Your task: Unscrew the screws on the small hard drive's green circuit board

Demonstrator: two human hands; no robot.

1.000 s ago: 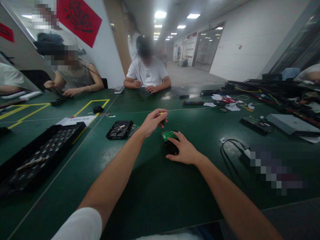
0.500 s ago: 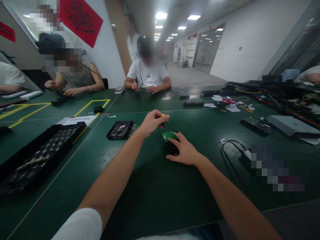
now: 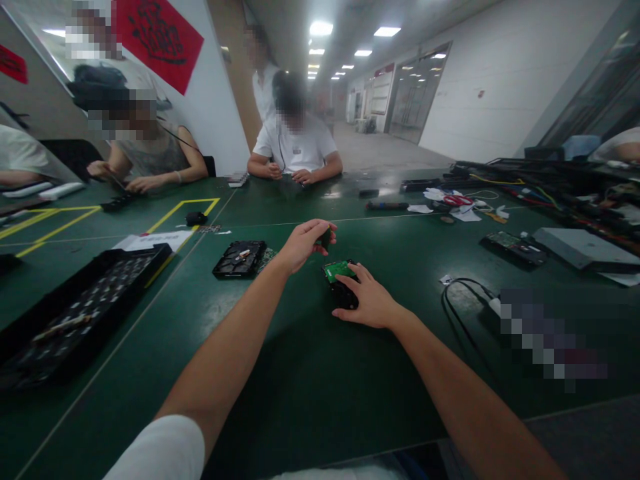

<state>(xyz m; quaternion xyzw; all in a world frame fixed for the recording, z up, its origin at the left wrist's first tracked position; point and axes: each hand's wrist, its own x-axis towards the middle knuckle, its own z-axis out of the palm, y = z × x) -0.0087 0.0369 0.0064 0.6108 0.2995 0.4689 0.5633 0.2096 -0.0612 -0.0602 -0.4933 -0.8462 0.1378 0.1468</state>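
Observation:
A small black hard drive with a green circuit board (image 3: 338, 271) on top lies on the green table (image 3: 310, 373) in front of me. My right hand (image 3: 367, 299) rests on its near side, fingers wrapped on it and holding it down. My left hand (image 3: 304, 243) hovers just above the drive's far left corner, fingers pinched round a small dark screwdriver (image 3: 325, 238) that points down at the board.
A second opened drive (image 3: 240, 259) lies to the left. A long black tray (image 3: 75, 313) with small parts fills the near left. A black cable (image 3: 463, 297) curls at the right, with tools, boards and wires beyond. Other people sit across the table.
My left hand has turned slightly on the screwdriver; the yellow tip of its handle seen earlier is now hidden in my fingers. The right hand and drive have stayed put.

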